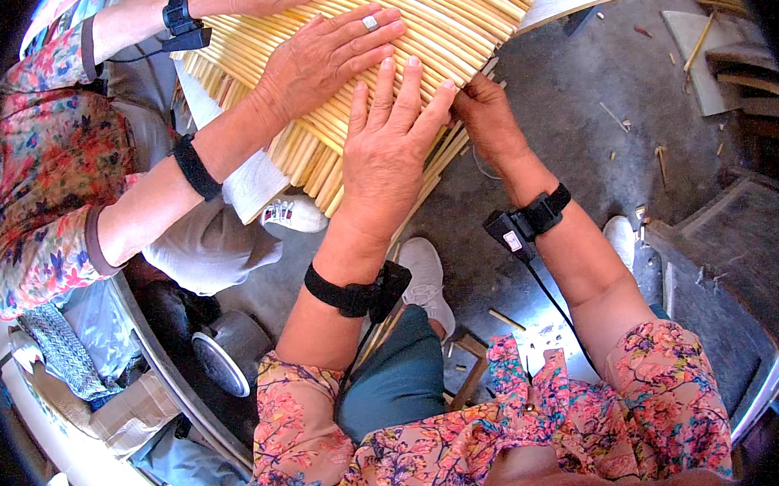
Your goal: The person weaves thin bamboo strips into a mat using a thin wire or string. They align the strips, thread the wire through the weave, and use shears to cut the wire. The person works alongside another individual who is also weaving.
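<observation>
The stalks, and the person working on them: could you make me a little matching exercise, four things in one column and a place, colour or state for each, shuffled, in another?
Things:
1. Stalks
2. Wearer's left hand
3. Wearer's right hand
4. Wearer's trousers

Descriptions:
A. fingers bent, at the edge of the layer
B. dark teal
C. palm down, fingers spread across the top of the layer
D. yellow, laid side by side

Right pairs: 1-D, 2-C, 3-A, 4-B
</observation>
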### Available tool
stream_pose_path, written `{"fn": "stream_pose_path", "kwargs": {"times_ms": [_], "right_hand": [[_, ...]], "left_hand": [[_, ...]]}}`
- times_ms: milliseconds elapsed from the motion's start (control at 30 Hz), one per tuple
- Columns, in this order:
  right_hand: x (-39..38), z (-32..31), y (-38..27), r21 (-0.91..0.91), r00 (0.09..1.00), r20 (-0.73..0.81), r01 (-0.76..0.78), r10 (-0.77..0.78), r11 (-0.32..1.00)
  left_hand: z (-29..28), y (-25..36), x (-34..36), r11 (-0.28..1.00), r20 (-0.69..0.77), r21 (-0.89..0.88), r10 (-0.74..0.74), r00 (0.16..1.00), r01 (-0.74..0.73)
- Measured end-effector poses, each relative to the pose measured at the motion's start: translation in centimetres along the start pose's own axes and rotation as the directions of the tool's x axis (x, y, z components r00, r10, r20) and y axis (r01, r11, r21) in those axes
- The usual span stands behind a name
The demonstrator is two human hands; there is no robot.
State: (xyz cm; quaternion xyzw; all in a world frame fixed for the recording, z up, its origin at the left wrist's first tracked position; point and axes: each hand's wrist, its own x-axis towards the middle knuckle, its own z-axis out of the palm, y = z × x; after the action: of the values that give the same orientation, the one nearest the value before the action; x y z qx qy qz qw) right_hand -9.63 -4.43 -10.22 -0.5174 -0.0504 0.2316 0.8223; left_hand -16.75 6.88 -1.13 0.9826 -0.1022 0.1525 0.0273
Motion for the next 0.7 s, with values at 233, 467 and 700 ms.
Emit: {"fn": "stream_pose_path", "kwargs": {"times_ms": [233, 467, 700], "right_hand": [[0.1, 0.2, -0.1, -0.039, 0.998, -0.052, 0.014, -0.016, 0.999], [-0.1, 0.3, -0.6, -0.028, 0.999, -0.041, -0.005, 0.004, 1.000], [-0.1, 0.2, -0.4, -0.020, 1.000, 0.007, -0.006, 0.006, 1.000]], "left_hand": [[0.0, 0.2, 0.0, 1.000, 0.014, -0.029, -0.010, 1.000, 0.010], [0.3, 0.0, 0.1, 1.000, -0.031, 0.011, 0.017, 0.999, -0.016], [0.4, 0.1, 0.0, 1.000, -0.028, 0.012, 0.003, 1.000, -0.003]]}}
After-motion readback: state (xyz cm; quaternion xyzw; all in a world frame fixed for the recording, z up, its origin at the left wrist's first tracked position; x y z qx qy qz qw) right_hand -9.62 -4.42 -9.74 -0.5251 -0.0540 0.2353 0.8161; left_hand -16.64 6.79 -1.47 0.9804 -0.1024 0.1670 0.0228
